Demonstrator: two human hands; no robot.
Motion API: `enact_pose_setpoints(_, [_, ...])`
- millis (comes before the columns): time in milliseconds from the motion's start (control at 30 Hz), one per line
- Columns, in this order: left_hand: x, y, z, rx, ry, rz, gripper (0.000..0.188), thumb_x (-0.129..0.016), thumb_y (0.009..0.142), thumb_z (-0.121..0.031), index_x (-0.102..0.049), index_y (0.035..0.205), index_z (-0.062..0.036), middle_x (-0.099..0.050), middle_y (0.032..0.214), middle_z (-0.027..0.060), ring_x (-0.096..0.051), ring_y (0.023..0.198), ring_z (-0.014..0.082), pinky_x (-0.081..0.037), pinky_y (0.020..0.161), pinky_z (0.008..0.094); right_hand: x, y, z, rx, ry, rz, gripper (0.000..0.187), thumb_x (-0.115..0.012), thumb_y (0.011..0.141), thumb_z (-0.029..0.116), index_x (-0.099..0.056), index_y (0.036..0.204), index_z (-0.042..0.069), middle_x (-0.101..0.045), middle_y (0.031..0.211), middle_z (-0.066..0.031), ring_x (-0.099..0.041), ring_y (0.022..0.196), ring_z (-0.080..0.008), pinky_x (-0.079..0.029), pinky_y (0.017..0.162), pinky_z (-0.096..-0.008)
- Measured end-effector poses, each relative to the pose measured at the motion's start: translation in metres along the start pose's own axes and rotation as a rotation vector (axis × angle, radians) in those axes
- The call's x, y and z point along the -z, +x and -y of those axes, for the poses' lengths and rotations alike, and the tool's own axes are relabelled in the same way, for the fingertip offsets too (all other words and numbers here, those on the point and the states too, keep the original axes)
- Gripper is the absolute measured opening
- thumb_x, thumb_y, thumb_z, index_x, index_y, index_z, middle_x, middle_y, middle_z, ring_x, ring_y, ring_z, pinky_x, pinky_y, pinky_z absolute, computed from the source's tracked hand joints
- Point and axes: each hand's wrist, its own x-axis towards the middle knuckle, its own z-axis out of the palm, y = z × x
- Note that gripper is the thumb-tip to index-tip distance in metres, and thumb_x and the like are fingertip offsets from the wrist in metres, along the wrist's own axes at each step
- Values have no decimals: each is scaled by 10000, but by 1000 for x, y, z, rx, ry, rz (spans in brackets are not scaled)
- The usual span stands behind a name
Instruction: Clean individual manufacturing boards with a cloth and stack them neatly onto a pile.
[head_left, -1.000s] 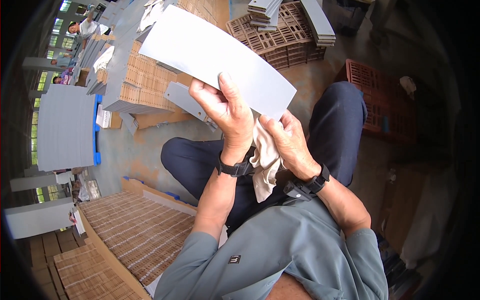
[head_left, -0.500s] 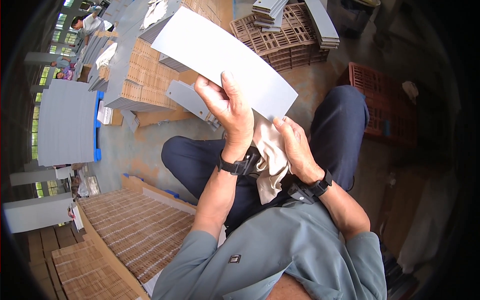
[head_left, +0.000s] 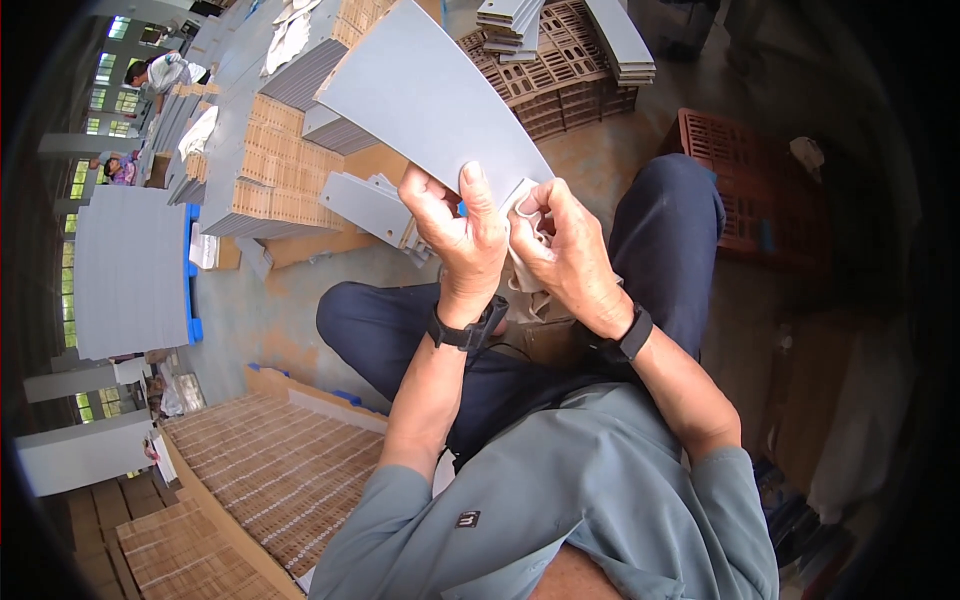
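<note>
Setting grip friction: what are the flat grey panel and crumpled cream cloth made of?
Flat grey panel: perhaps laminated board; smooth, evenly coloured face, core unclear. Crumpled cream cloth: fabric, possibly cotton; matte, soft folds bunched in the right hand.

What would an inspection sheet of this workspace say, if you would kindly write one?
Surface: grey floor with brown patches.
Things in hand: long flat grey panel; crumpled cream cloth.
Clutter: grey flat boards on a brown slatted plastic crate.
Hands: left hand grips the panel; right hand pinches the cloth at the panel's near end.
Cables: nothing clearly seen.
Surroundings: stacked grey sheets on a blue pallet, left; reddish-brown slatted plastic crate, right; person in a white top, background.
</note>
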Motion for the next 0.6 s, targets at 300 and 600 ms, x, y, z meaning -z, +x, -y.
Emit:
enact_pose_setpoints(300, [26, 16, 18, 191, -55, -127, 356, -544, 1058, -171, -368, 1307, 12, -565, 1001, 86, -527, 854, 101, -453, 776, 266, 1, -22, -55, -83, -389, 297, 218, -626, 885, 143, -527, 955, -39, -660, 906, -283, -646, 875, -469, -520, 779, -505])
enact_pose_setpoints(600, [38, 4, 26, 261, -65, -111, 331, -515, 1070, -171, -377, 1317, 0, -544, 995, 58, -490, 852, 92, -444, 766, 277, 16, -25, -59, -138, -424, 300, 223, -644, 874, 143, -552, 938, -49, -664, 874, -287, -655, 848, -464, -527, 765, -498])
